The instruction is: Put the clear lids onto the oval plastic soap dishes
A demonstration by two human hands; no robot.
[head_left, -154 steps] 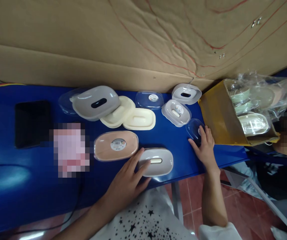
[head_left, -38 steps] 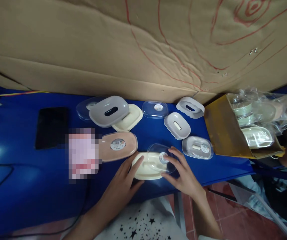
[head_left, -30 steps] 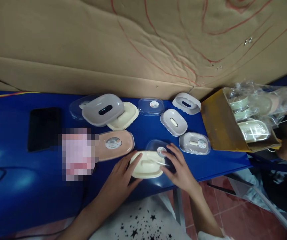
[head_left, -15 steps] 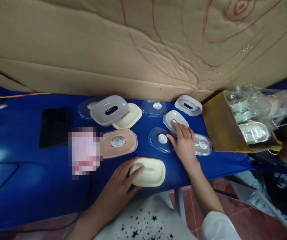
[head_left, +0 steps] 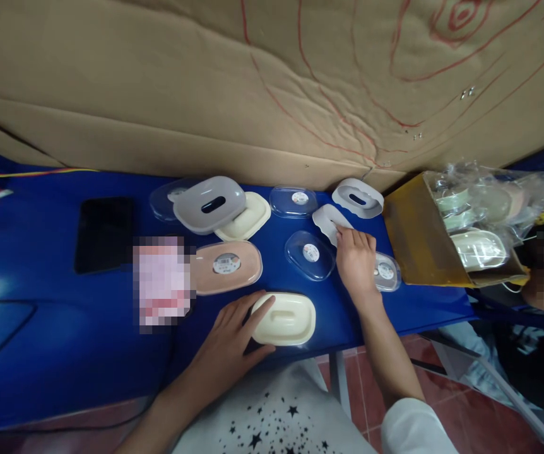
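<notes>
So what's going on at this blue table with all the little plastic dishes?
A person sits at a blue table strewn with oval soap-dish parts. Their left hand rests on a cream tray at the near edge. Their right hand grips a grey tray and tips it up, beside a clear lid lying flat. A yellow box holds more dishes wrapped in plastic. A black phone lies to the left.

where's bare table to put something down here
Widest bare patch: blue table left and in front of the black phone. Smaller gap between pink dish and clear lid. Crowded along the cardboard wall and around the right hand.
</notes>
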